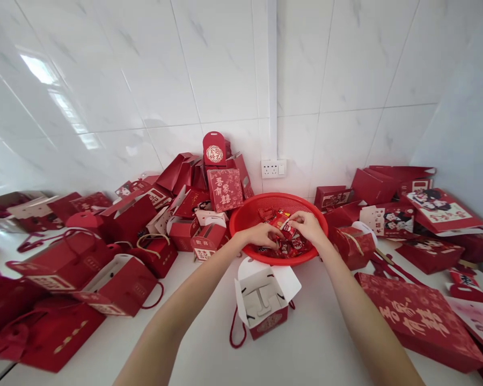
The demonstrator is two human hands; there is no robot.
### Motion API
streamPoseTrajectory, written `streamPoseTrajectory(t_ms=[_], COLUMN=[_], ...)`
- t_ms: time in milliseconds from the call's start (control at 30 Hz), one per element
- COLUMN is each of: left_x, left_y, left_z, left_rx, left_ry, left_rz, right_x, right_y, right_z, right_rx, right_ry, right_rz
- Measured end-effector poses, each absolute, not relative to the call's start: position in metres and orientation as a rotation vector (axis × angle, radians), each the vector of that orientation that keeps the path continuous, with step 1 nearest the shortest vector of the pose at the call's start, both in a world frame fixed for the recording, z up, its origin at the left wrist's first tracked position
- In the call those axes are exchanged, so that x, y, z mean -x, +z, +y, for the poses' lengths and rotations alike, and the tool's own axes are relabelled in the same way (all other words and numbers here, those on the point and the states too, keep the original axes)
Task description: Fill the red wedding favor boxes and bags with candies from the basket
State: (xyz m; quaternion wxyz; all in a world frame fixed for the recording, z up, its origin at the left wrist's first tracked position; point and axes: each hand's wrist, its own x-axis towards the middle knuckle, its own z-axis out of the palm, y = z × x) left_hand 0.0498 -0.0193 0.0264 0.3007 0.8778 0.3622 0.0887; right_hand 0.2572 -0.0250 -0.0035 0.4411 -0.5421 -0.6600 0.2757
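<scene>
Both of my hands are inside a red plastic basket point(279, 199) that holds a pile of small red wrapped candies point(284, 247). My left hand point(264, 236) reaches in from the left, its curled fingers down among the candies; what they hold, if anything, is hidden. With thumb and fingertips pinched together, my right hand point(306, 225) grips a red and white candy packet point(286, 221) over the pile. In front of the basket stands a small red gift box point(269, 320), its white flaps spread and its inside bare, with dark red cord handles at the sides.
Many red gift boxes and bags crowd the left, such as a box with a cord handle point(123, 287). More lie to the right, including a large flat red box point(418, 319). Behind the basket rises a tiled wall point(229, 64) with a power socket point(273, 168).
</scene>
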Motion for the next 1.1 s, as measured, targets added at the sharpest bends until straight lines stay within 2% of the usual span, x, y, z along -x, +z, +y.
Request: streamPoseTrajectory(t_ms=[200, 600, 1100], left_x=[-0.069, -0.054, -0.061], left_y=[0.012, 0.007, 0.006], left_z=[-0.026, -0.009, -0.016], left_rx=[-2.289, -2.167, -2.054], left_ry=[0.081, 0.675, 0.877], left_rz=[0.755, 1.064, 0.964], right_x=[-0.261, -0.259, -0.25], right_y=[-0.009, -0.003, 0.009], right_z=[-0.021, -0.02, -0.032], right_rx=[1.338, 1.308, 1.041], right_ry=[0.675, 0.746, 0.986], right_rz=[-1.493, -1.425, -1.547])
